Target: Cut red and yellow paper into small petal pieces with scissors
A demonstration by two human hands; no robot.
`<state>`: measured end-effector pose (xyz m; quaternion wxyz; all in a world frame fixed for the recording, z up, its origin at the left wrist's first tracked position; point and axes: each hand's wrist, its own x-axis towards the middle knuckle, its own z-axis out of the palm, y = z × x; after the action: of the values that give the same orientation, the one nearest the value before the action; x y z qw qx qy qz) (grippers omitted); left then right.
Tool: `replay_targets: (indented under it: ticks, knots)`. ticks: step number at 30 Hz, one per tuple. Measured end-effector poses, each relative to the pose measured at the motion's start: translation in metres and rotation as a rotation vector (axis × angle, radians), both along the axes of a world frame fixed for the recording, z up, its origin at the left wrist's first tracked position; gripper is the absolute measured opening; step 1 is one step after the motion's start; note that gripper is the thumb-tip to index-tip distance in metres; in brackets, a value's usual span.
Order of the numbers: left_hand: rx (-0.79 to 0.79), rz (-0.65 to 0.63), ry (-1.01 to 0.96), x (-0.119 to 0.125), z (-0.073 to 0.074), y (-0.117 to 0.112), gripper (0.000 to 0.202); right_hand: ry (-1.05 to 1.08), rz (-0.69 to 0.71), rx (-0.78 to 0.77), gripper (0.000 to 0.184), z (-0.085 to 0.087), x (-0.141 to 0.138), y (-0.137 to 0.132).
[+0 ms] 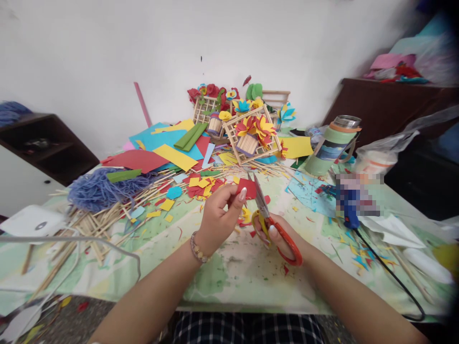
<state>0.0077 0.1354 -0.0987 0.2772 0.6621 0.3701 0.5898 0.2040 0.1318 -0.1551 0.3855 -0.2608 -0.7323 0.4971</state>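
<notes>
Between the thumb and fingers of my left hand (220,215) is a small piece of red paper (246,188). My right hand (287,236) grips a pair of scissors (263,210) with orange and yellow handles. Their blades point up and away, slightly apart, at the right edge of the red paper; whether they touch it I cannot tell. Small red and yellow paper pieces (201,186) lie in a pile beyond my left hand. Yellow paper bits (245,215) rest on the cloth between my hands.
Stick frames with paper flowers (251,134) stand against the wall. Coloured sheets (143,161), blue yarn (103,188) and thin sticks (96,239) spread on the left. A green flask (328,145) and a blue glue gun (350,210) with a black cord are on the right.
</notes>
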Motion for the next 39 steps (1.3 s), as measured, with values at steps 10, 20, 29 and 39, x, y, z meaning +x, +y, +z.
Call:
replay_targets:
  ticks: [10, 20, 29, 39]
  knots:
    - [-0.005, 0.046, -0.062, -0.003, -0.004, 0.001, 0.031, -0.031, -0.004, 0.018, 0.065, 0.004, -0.002, -0.001]
    - [0.007, 0.029, -0.068, -0.002, -0.005, 0.001, 0.028, -0.043, -0.006, -0.003, 0.065, 0.012, -0.003, -0.002]
    - [0.013, 0.007, -0.112, -0.004, -0.006, 0.004, 0.023, -0.061, -0.011, 0.009, 0.066, 0.014, -0.003, -0.001]
    - [-0.015, 0.013, -0.122, -0.003, -0.006, 0.005, 0.027, -0.045, -0.014, -0.043, 0.065, 0.014, -0.003, -0.003]
